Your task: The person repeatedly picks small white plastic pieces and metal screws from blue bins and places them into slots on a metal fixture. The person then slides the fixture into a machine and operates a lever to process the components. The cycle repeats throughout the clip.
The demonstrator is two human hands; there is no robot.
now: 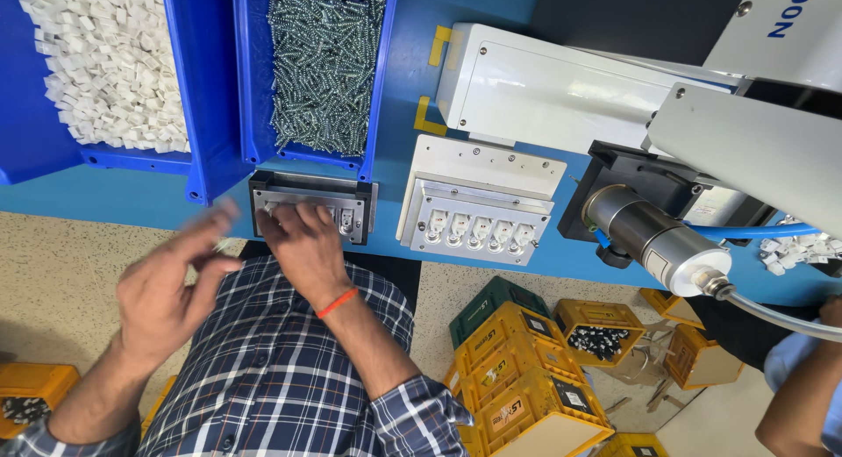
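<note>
the right hand (pixel 303 238) rests on the small grey metal fixture (pixel 313 206) at the near edge of the blue workbench (pixel 395 97), its fingers together and curled down onto the fixture's slots, pressing or seating something too small to make out. the left hand (pixel 175 277) hangs in the air just left of the fixture, blurred, thumb and fingers pinched loosely together, perhaps on a small white piece, though i cannot tell for sure. the fixture sits just near of the blue bin of screws (pixel 323 67), with the bin of small white plastic parts (pixel 110 62) to its left. to the right lies a white fixture plate (pixel 478 207) with a row of loaded seats, and beyond it a grey cylindrical tool with a hose (pixel 658 242). the likeliest slip here, in my judgement, is a small part dropped over the bench's near edge onto the floor, since the fixture sits right at that edge and the left hand moves fast. a part seated crooked under the covering fingers could also go unnoticed. another person's arm (pixel 802 396) shows at the near right, well apart.
</note>
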